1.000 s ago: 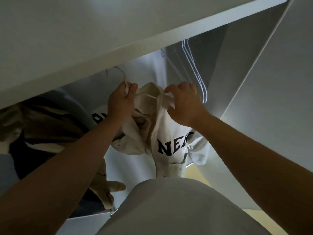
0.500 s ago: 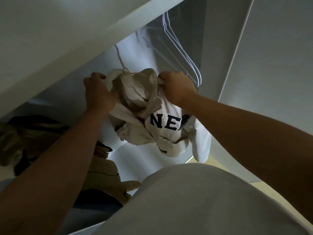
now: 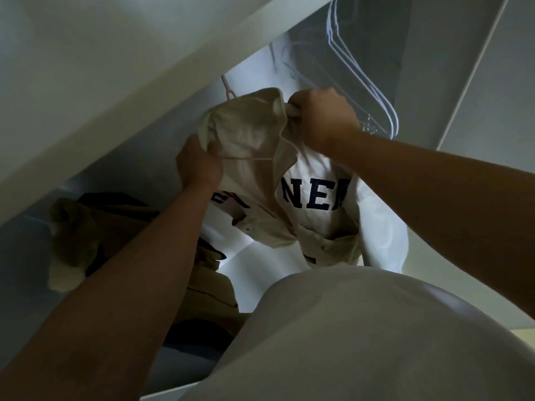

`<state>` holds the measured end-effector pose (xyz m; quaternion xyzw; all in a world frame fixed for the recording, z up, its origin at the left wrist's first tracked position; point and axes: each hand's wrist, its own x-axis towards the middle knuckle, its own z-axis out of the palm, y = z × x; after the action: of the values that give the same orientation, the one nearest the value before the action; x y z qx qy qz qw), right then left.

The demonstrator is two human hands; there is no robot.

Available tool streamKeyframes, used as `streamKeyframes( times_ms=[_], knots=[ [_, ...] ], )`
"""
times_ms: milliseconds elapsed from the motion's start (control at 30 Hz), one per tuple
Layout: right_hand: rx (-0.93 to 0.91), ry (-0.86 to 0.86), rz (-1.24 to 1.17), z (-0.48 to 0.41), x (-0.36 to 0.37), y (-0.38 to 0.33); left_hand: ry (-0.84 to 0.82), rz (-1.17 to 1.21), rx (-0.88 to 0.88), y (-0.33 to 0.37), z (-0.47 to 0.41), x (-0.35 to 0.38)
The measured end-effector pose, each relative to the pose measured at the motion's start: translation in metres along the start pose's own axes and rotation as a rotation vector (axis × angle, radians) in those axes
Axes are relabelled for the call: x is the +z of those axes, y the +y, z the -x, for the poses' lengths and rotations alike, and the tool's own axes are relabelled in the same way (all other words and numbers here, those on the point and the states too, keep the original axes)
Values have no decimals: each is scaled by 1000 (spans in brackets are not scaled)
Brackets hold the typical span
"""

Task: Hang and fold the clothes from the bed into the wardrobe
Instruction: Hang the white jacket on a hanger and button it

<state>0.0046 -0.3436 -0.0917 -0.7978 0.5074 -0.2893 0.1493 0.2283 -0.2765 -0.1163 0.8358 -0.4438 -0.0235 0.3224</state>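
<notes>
A cream jacket (image 3: 249, 131) with dark block letters hangs on a white hanger (image 3: 227, 88) inside the wardrobe, and only the hanger's hook shows above the collar. My left hand (image 3: 198, 164) grips the jacket's left shoulder from below. At the right shoulder my right hand (image 3: 321, 120) pinches the collar edge. The lettered front panels (image 3: 312, 198) droop open beneath both hands.
Several bare white hangers (image 3: 362, 82) hang to the right of the jacket. Brown and dark garments (image 3: 115, 227) hang at the left. A white shelf edge (image 3: 144, 91) runs diagonally overhead, and the wardrobe's side panel (image 3: 477, 96) stands at right.
My left hand slid from the hanger's neck down to the jacket's left shoulder. The jacket spread wider on the hanger, and my view tilted upward.
</notes>
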Motion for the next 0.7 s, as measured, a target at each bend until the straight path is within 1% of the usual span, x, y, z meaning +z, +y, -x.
streamKeyframes(
  times_ms=[100, 200, 333, 533, 600, 700],
  knots=[
    [16, 31, -32, -6, 4, -12, 13, 114, 85, 17, 4, -4],
    [43, 55, -30, -10, 8, -22, 35, 137, 94, 20, 2, -16],
    [105, 13, -18, -18, 15, -32, -45, 110, 89, 12, -9, -30],
    [204, -65, 141, -14, 35, -34, -158, 63, 75, -18, -7, -23],
    [224, -83, 191, -9, 42, -30, -161, 71, 72, -28, -2, -14],
    [183, -68, 242, -5, 52, -26, -135, 98, 31, -35, 4, -2]
  ],
)
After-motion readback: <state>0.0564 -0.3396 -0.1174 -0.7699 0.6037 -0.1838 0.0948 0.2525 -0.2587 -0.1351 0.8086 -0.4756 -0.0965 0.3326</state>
